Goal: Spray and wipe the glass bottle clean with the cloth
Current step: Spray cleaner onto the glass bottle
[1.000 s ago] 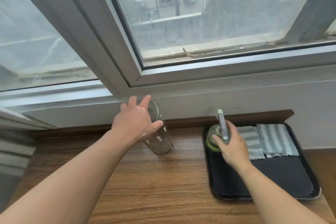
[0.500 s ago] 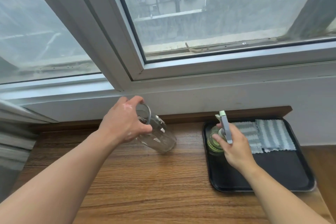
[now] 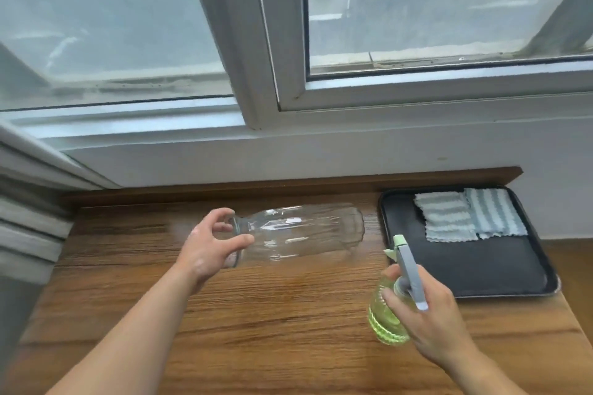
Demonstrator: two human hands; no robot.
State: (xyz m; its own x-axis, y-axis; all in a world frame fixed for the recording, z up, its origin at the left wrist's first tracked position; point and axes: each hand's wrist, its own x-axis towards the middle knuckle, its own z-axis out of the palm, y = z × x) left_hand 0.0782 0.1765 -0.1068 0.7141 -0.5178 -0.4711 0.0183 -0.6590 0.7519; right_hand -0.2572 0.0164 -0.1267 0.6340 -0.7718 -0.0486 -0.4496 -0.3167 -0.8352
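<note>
Glass bottle: the clear, ribbed glass bottle [image 3: 298, 231] lies on its side over the brown wood-grain surface [image 3: 256, 314], mouth to the left, base to the right. Whether it rests on the wood or hangs just above it cannot be told.
Left hand: your left hand [image 3: 208, 247] grasps the bottle at its mouth end, fingers curled over the top of the rim and thumb beneath the neck.
Right hand: your right hand [image 3: 430, 317] is clenched round the neck of a translucent green plastic spray bottle with a grey trigger head [image 3: 385, 321], held in front of the tray's near-left corner.
Relation: the glass bottle spans the gap between your hands. Its base is near the sprayer's pale green nozzle, with no contact.
Tray: a black rectangular tray [image 3: 481, 269] sits at the right of the surface, just beside the bottle's base.
Cloths: a folded grey-and-white striped cloth [image 3: 447, 218] and a second striped cloth [image 3: 495, 213] lie side by side, touching, at the tray's far edge, well apart from both hands.
Background: a grey window frame [image 3: 250, 42] rises behind the surface.
</note>
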